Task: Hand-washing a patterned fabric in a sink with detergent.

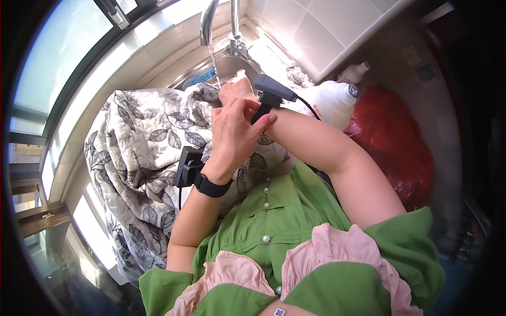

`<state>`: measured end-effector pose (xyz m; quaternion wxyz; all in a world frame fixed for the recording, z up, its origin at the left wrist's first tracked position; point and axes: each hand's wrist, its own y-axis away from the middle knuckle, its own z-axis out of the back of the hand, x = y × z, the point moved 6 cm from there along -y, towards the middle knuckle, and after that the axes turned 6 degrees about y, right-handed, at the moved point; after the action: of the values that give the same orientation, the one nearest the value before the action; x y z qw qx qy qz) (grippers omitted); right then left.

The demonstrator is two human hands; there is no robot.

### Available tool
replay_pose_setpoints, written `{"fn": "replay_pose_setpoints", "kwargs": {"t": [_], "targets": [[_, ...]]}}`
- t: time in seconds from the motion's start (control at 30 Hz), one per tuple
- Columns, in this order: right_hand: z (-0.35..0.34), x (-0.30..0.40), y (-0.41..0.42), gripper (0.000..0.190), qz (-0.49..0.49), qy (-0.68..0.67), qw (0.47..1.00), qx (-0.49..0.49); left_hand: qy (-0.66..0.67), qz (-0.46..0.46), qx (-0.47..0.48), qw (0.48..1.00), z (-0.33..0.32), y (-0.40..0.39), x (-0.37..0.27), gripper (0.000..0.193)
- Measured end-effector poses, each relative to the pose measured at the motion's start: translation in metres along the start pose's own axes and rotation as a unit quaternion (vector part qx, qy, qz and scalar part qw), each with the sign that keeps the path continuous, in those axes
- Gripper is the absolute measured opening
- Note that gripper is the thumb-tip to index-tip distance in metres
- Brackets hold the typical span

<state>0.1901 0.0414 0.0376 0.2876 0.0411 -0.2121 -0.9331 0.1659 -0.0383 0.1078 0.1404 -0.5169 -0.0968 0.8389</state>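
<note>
My left hand (233,132) reaches across to my right wrist. Its thumb and fingers close around the black strap (262,115) of a wrist-worn device (274,87) there. My right hand (238,89) extends over the sink (233,63), beside a thin stream of water (215,65) from the chrome faucet (206,27). Its fingers are mostly hidden, so their hold cannot be made out. Beneath and left of my hands is a bunched, quilted white fabric (138,130) with a dark leaf print. A second device (189,166) is strapped to my left wrist.
Right of the sink stand a large white plastic bottle (334,102) and a smaller one (354,73). A full red plastic bag (391,146) lies beyond them. A blue item (203,77) rests in the sink. Windows (59,59) line the left, and a tiled wall (300,31) rises behind.
</note>
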Motion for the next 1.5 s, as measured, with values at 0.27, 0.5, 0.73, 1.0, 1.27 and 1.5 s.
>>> {"fn": "replay_pose_setpoints", "kwargs": {"t": [0.27,0.5,0.73,1.0,1.27,1.5], "targets": [[-0.014,-0.014,0.011,0.012,-0.097,0.09,0.949,-0.287,0.153,0.126,0.101,0.975,-0.018,0.032,0.0,0.021],[-0.067,-0.042,-0.014,0.02,-0.199,-0.68,0.613,-0.349,0.142,0.117,0.165,0.969,-0.014,0.056,0.012,0.02],[-0.024,-0.018,-0.027,0.038,-0.051,-0.597,0.737,-0.315,0.151,0.138,0.137,0.969,-0.003,0.045,0.037,0.019],[-0.006,-0.077,-0.066,0.024,0.045,-0.176,0.832,-0.524,0.143,0.143,-0.032,0.979,0.07,-0.053,0.139,0.018],[0.051,-0.089,-0.115,0.014,0.022,-0.522,0.765,-0.376,0.235,0.212,0.116,0.941,0.051,-0.181,0.282,0.063],[0.017,-0.141,-0.209,0.03,-0.094,-0.606,0.667,-0.423,0.221,0.091,-0.257,0.936,0.034,-0.207,0.288,0.022]]}}
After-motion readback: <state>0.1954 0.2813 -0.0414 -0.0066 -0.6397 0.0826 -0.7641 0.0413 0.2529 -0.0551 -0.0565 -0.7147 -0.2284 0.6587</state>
